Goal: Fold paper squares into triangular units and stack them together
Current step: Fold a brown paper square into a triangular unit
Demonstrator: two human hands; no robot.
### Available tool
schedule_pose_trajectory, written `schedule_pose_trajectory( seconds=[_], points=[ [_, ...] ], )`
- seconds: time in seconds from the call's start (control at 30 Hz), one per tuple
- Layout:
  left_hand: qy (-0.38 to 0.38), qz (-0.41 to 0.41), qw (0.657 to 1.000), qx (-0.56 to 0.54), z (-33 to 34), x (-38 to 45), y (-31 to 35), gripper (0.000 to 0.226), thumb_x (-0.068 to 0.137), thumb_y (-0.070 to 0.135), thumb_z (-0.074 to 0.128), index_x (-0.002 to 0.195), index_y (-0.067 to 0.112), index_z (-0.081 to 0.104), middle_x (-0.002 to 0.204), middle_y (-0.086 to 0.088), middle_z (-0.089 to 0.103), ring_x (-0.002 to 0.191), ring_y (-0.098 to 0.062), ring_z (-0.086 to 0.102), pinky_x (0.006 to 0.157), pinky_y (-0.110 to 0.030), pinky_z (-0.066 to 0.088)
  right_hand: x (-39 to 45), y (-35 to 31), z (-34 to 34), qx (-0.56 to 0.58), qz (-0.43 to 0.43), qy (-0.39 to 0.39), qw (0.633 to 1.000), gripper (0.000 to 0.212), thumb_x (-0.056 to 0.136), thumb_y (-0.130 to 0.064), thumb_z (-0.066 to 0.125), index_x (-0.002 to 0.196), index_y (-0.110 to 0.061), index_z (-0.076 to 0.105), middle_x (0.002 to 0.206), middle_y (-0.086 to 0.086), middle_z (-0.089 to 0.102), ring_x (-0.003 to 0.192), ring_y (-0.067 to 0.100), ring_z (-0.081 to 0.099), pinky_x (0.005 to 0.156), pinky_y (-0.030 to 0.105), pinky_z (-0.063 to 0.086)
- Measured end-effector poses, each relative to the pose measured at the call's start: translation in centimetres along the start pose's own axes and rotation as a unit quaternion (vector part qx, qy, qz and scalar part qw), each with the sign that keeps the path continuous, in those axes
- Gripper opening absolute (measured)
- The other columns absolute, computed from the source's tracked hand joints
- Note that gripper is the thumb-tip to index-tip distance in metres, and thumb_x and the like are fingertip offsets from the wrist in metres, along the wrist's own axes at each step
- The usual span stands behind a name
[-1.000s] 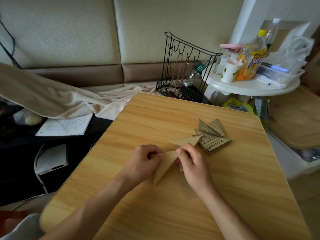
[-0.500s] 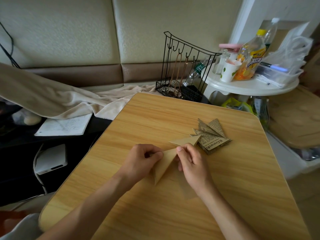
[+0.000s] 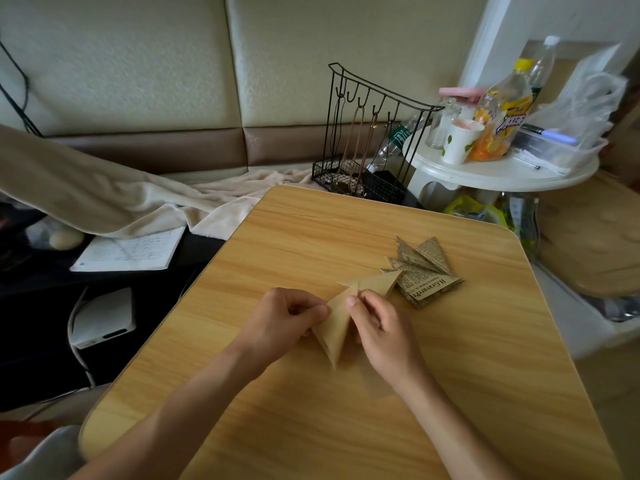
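A tan paper piece (image 3: 335, 323), folded to a long triangle with its point toward me, is held just above the wooden table (image 3: 450, 375). My left hand (image 3: 282, 318) pinches its left edge with curled fingers. My right hand (image 3: 379, 327) pinches its right edge, thumb on top. Just beyond the fingers lies another tan folded triangle (image 3: 375, 284), its tip resting on a pile of newsprint triangular units (image 3: 424, 271) at the middle right of the table.
A black wire rack (image 3: 367, 133) stands beyond the table's far edge. A round white side table (image 3: 502, 171) at the back right carries bottles, a cup and a plastic tray. A beige blanket (image 3: 104, 199), a notebook (image 3: 128, 251) and a white box (image 3: 104, 318) lie to the left.
The tan triangle has tilted more upright between my hands and its lower point has shifted slightly right. Both hands keep their pinch; the pile has not moved.
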State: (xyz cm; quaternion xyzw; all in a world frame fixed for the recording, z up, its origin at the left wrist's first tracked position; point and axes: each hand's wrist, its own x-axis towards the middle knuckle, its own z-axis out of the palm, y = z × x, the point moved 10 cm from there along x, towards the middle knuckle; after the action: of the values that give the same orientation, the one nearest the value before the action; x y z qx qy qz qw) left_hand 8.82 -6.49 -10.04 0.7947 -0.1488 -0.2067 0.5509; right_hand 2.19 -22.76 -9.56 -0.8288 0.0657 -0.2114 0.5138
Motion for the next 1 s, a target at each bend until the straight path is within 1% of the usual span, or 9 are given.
schedule_pose_trajectory(
  seconds=[0.13, 0.23, 0.3, 0.37, 0.47, 0.63, 0.7, 0.83, 1.0],
  points=[
    [-0.01, -0.025, 0.999, -0.046, 0.33, 0.01, -0.39, 0.014, 0.094, 0.022, 0.073, 0.085, 0.026, 0.083, 0.08, 0.001, 0.077, 0.064, 0.0, 0.063, 0.063, -0.013, 0.051, -0.06, -0.31, 0.08, -0.009, -0.012, -0.011, 1.0, 0.039, 0.103, -0.037, 0.053, 0.07, -0.017, 0.044, 0.06, 0.006, 0.039, 0.055, 0.029, 0.043, 0.055, 0.05, 0.038],
    [-0.007, -0.035, 0.998, -0.054, 0.37, -0.02, -0.55, 0.013, 0.094, 0.022, 0.074, 0.086, 0.024, 0.083, 0.079, 0.0, 0.076, 0.063, 0.0, 0.061, 0.063, -0.015, 0.051, 0.03, -0.35, 0.1, -0.024, -0.015, -0.01, 1.0, 0.039, 0.106, -0.027, 0.055, 0.069, -0.02, 0.042, 0.058, -0.004, 0.038, 0.053, 0.027, 0.042, 0.053, 0.048, 0.037],
    [-0.003, -0.035, 0.998, -0.049, 0.36, 0.02, -0.6, 0.012, 0.094, 0.023, 0.073, 0.087, 0.023, 0.083, 0.084, -0.005, 0.077, 0.065, -0.003, 0.061, 0.066, -0.018, 0.053, 0.0, -0.3, 0.14, -0.022, -0.016, -0.013, 1.0, 0.041, 0.107, -0.025, 0.056, 0.069, -0.019, 0.042, 0.058, -0.001, 0.038, 0.054, 0.029, 0.042, 0.053, 0.049, 0.037],
    [0.003, -0.034, 0.998, -0.051, 0.26, 0.05, -0.71, 0.011, 0.094, 0.023, 0.073, 0.089, 0.022, 0.083, 0.087, -0.007, 0.077, 0.069, -0.006, 0.062, 0.07, -0.021, 0.054, -0.1, -0.46, 0.21, -0.01, -0.02, -0.023, 0.999, 0.042, 0.105, -0.031, 0.057, 0.069, -0.018, 0.041, 0.059, 0.0, 0.037, 0.054, 0.021, 0.04, 0.053, 0.042, 0.035],
    [0.013, -0.038, 0.997, -0.067, 0.01, 0.09, -0.84, 0.012, 0.095, 0.023, 0.072, 0.092, 0.019, 0.082, 0.09, -0.009, 0.077, 0.074, -0.01, 0.064, 0.072, -0.023, 0.054, -0.15, -0.79, 0.47, -0.027, -0.032, -0.04, 0.998, 0.042, 0.102, -0.036, 0.056, 0.069, -0.015, 0.043, 0.06, -0.007, 0.038, 0.057, 0.007, 0.038, 0.054, 0.032, 0.031],
    [0.008, -0.037, 0.998, -0.044, -0.02, -0.03, -0.59, 0.009, 0.094, 0.019, 0.073, 0.095, 0.016, 0.081, 0.085, -0.009, 0.078, 0.064, -0.006, 0.064, 0.065, -0.017, 0.055, -0.07, -0.52, 0.58, -0.061, -0.034, -0.036, 0.997, 0.037, 0.106, -0.021, 0.057, 0.071, -0.012, 0.047, 0.061, -0.008, 0.041, 0.057, 0.008, 0.04, 0.056, 0.04, 0.035],
    [-0.001, -0.033, 0.999, -0.037, 0.09, -0.03, -0.35, 0.007, 0.093, 0.017, 0.075, 0.096, 0.013, 0.08, 0.082, -0.01, 0.077, 0.063, -0.006, 0.065, 0.064, -0.017, 0.055, -0.06, -0.41, 0.48, -0.058, -0.029, -0.03, 0.997, 0.036, 0.105, -0.023, 0.058, 0.072, -0.013, 0.049, 0.062, -0.008, 0.043, 0.058, 0.008, 0.041, 0.057, 0.038, 0.036],
    [0.012, -0.036, 0.997, -0.073, -0.18, -0.01, -0.46, 0.009, 0.093, 0.013, 0.074, 0.097, 0.007, 0.079, 0.075, -0.01, 0.074, 0.062, -0.009, 0.063, 0.064, -0.019, 0.054, -0.08, -0.3, 0.5, -0.048, -0.021, -0.036, 0.998, 0.035, 0.104, -0.026, 0.06, 0.072, -0.017, 0.051, 0.06, -0.012, 0.043, 0.057, 0.006, 0.04, 0.054, 0.026, 0.032],
    [0.028, -0.038, 0.995, -0.093, -0.35, 0.04, -0.81, 0.009, 0.094, 0.012, 0.073, 0.097, 0.007, 0.079, 0.073, -0.009, 0.074, 0.063, -0.008, 0.065, 0.063, -0.018, 0.053, -0.09, -0.45, 0.62, -0.06, -0.016, -0.035, 0.997, 0.035, 0.104, -0.022, 0.06, 0.071, -0.027, 0.049, 0.06, -0.013, 0.049, 0.054, 0.007, 0.046, 0.054, 0.032, 0.036]
  ],
)
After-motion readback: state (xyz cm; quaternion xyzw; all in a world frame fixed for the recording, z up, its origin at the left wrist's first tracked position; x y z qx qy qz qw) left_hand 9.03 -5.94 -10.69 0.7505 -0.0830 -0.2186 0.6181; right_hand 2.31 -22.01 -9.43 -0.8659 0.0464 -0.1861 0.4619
